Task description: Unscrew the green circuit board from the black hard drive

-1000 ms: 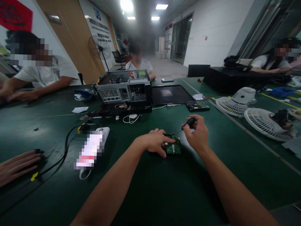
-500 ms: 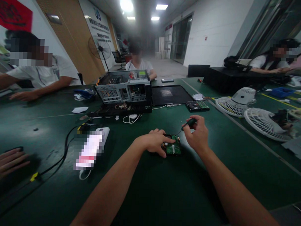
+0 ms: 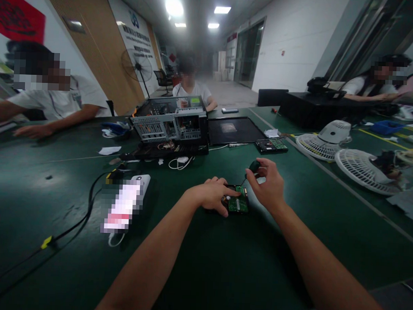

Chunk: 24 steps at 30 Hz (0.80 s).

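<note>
A small hard drive (image 3: 237, 204) lies circuit-board side up on the green table (image 3: 196, 263), just ahead of me. My left hand (image 3: 212, 194) is curled over its left side, fingers pressing down on it. My right hand (image 3: 267, 184) is closed around a small dark-handled screwdriver (image 3: 251, 168). The screwdriver's thin shaft slants down to the drive's far right corner.
An open computer case (image 3: 170, 123) and a black side panel (image 3: 231, 130) stand beyond the drive, with a second drive (image 3: 271, 145) to the right. White fan parts (image 3: 358, 162) lie at the right. A phone (image 3: 123, 205) and black cable (image 3: 78, 218) lie left. Other people sit around the tables.
My right hand has shifted slightly left, standing the screwdriver more upright over the drive's corner. The other person's hand at the lower left has withdrawn out of view.
</note>
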Tool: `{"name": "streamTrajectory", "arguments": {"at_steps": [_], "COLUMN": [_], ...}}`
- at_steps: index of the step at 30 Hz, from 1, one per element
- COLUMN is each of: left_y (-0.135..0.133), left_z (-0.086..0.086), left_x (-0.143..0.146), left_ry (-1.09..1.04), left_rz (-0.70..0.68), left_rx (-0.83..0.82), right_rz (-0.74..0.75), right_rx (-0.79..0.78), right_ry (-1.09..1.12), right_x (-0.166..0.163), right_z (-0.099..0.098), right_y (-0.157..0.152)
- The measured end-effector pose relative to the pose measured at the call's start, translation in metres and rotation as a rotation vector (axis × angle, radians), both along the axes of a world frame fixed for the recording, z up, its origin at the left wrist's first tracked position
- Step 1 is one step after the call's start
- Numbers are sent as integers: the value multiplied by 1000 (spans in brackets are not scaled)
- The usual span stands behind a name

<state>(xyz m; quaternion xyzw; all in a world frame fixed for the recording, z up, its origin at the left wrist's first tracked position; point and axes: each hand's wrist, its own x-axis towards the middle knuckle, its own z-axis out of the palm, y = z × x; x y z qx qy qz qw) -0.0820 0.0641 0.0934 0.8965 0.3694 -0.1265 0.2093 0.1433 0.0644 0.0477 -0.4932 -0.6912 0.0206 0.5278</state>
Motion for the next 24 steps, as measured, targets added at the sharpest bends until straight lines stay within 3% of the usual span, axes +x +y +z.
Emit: {"name": "streamTrajectory", "arguments": {"at_steps": [9, 15, 24], "left_y": [0, 4, 3], "left_z": [2, -4, -2], "left_x": [-4, -7, -7], "left_ry": [4, -15, -18], "left_rz": [-22, -7, -3], "left_rx": [-34, -42, -51], "right_rz": [60, -23, 87], "right_rx": [31, 125, 186], "right_ry": [19, -31, -39], "right_x": [-1, -1, -4], "right_z": [0, 3, 7], "right_y": [0, -2, -4]}}
